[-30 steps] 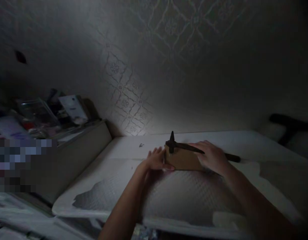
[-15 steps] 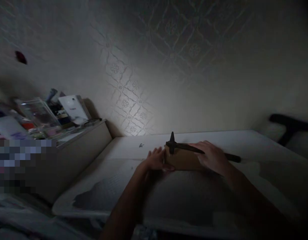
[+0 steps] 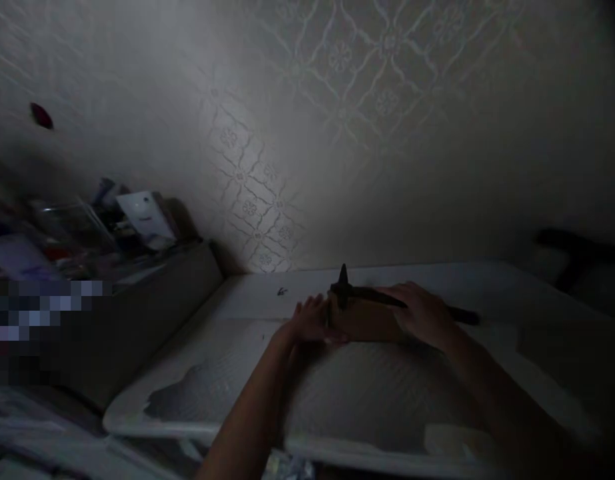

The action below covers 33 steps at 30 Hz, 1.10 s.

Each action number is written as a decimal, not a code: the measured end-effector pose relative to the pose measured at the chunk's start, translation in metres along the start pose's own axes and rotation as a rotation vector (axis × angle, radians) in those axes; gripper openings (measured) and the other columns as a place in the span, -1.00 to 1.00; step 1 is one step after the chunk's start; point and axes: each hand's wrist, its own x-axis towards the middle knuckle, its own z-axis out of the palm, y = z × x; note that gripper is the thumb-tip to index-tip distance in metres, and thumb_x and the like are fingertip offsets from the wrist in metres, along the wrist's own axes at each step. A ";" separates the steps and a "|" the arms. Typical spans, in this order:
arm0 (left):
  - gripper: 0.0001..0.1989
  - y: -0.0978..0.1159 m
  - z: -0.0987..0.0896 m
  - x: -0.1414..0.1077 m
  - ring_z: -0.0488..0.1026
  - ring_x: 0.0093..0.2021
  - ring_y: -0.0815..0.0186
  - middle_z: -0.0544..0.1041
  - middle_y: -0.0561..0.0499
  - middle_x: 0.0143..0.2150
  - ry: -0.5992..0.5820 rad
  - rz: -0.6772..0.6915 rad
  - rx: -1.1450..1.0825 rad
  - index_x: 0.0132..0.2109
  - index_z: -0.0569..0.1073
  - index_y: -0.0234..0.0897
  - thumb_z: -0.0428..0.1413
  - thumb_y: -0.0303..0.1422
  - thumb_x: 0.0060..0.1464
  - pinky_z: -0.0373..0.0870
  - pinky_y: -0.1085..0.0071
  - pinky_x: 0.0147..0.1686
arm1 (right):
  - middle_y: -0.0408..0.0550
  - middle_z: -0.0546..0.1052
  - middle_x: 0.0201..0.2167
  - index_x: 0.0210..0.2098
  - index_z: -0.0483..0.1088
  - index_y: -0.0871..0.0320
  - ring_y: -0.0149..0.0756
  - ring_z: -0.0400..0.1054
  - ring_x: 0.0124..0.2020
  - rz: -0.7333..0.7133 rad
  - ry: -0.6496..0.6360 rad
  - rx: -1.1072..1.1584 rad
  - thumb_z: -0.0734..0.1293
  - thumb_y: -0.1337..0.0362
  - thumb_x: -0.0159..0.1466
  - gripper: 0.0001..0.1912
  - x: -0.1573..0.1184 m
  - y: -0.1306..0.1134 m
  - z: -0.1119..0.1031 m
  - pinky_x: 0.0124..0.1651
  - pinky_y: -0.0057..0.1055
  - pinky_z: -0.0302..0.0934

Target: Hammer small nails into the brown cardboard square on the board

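From my head camera, the main change since half a second ago is the light: the pattern high on the wall (image 3: 342, 87) stands out more plainly, and the textured grey patch near my forearms looks paler. The things on the left, among them a white box (image 3: 146, 217), are darker and more smeared than they were. My hands and the tool have hardly shifted; the hammer (image 3: 343, 291) keeps its head over the left end of the brown block (image 3: 372, 325), its pointed end up. The small pale glint that showed under the head earlier is hard to find now.

My right hand (image 3: 421, 312) is closed around the hammer's handle partway along, and the dark butt of it sticks out to the right beyond my grip. That hand is also right by the block's right end; whether it touches the block I cannot tell.

My left hand (image 3: 311, 325) is partly open at the block's left end, fingers spread towards the wall and thumb along the near corner, so it touches the block there. The block lies on the white counter (image 3: 252, 293), between my two hands. A small dark mark (image 3: 282, 291) sits on the counter to the left of my fingers, well apart from them.
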 end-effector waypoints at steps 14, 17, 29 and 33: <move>0.16 0.000 0.000 0.000 -0.36 0.34 -0.05 -0.28 -0.22 0.37 -0.002 0.004 0.011 0.34 -0.21 -0.21 0.02 0.30 -0.28 -0.33 -0.09 0.22 | -0.11 0.50 -0.15 0.04 0.34 0.02 -0.24 0.31 -0.14 0.004 -0.029 0.019 0.19 0.49 0.17 -0.52 0.001 -0.002 -0.001 -0.12 -0.33 0.24; 0.15 0.001 0.000 0.000 -0.37 0.34 -0.05 -0.28 -0.22 0.37 0.002 -0.002 0.006 0.34 -0.21 -0.22 0.03 0.27 -0.26 -0.34 -0.09 0.22 | -0.10 0.50 -0.14 0.05 0.34 0.04 -0.25 0.30 -0.14 0.016 -0.031 0.014 0.19 0.48 0.18 -0.54 0.001 -0.002 -0.001 -0.12 -0.34 0.24; 0.13 0.000 0.002 0.001 -0.35 0.34 -0.04 -0.25 -0.20 0.37 0.021 -0.005 0.029 0.34 -0.22 -0.20 0.03 0.26 -0.23 -0.30 -0.09 0.23 | -0.11 0.50 -0.12 0.05 0.34 -0.01 -0.23 0.32 -0.13 0.021 -0.041 0.010 0.20 0.44 0.19 -0.54 0.001 0.002 0.001 -0.11 -0.32 0.24; 0.13 0.001 0.001 -0.001 -0.32 0.34 -0.06 -0.25 -0.22 0.37 0.020 0.000 0.031 0.34 -0.20 -0.22 0.05 0.25 -0.24 -0.28 -0.10 0.22 | -0.11 0.50 -0.12 0.04 0.35 0.00 -0.23 0.31 -0.12 0.016 -0.026 0.018 0.20 0.45 0.18 -0.54 0.001 0.002 0.001 -0.10 -0.32 0.24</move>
